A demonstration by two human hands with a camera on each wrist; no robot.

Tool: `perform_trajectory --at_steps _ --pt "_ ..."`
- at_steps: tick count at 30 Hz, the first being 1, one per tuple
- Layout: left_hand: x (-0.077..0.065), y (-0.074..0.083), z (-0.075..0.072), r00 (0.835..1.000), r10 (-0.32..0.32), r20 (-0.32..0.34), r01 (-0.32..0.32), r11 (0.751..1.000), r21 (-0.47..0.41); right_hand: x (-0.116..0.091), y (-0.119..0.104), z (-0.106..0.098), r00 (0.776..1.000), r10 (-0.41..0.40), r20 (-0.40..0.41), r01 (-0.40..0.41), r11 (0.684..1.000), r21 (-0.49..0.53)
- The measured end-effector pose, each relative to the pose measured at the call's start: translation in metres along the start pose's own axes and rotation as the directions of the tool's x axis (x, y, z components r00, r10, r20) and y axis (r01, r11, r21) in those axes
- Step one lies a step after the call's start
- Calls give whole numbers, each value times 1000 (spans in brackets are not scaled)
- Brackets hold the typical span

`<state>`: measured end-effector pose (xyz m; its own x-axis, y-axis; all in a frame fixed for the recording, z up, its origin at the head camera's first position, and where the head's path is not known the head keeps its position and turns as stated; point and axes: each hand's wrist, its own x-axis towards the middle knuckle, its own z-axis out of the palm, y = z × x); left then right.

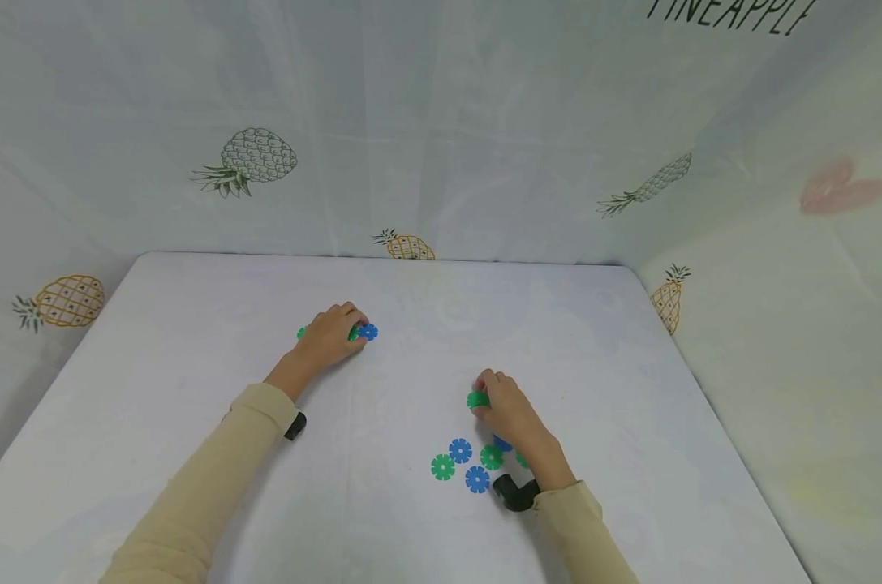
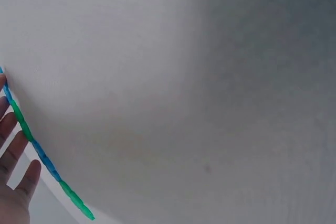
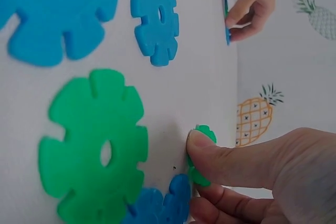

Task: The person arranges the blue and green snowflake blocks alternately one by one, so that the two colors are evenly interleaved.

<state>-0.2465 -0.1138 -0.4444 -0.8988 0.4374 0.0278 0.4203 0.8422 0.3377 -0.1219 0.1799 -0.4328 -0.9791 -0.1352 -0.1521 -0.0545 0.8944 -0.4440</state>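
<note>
Across the table (image 1: 557, 324), the right hand (image 1: 514, 415) pinched a green disc (image 1: 476, 399) between thumb and fingers, beyond some loose discs (image 1: 460, 451). The left hand (image 1: 329, 337) seemed to pinch the blue disc (image 1: 371, 332) ending a row of discs (image 2: 47, 162), its other fingers spread along it. The pieces looked like thin plastic, probably light, stiff and a bit slippery; I judged the notched rim the best hold, clear of the slots.
</note>
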Motion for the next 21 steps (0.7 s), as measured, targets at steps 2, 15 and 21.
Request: perform_trajectory --at_steps 2,15,21 --pt "0 0 0 1000 1 1 -1 1000 0 1 1 -1 1000 3 11 -3 1000 12" --pt "2 0 1 1000 -15 18 15 1000 3 11 1 0 1000 -21 12 20 990 138" --pt "1 0 0 1000 -12 5 12 1000 3 25 -7 2 995 -97 -6 96 981 171"
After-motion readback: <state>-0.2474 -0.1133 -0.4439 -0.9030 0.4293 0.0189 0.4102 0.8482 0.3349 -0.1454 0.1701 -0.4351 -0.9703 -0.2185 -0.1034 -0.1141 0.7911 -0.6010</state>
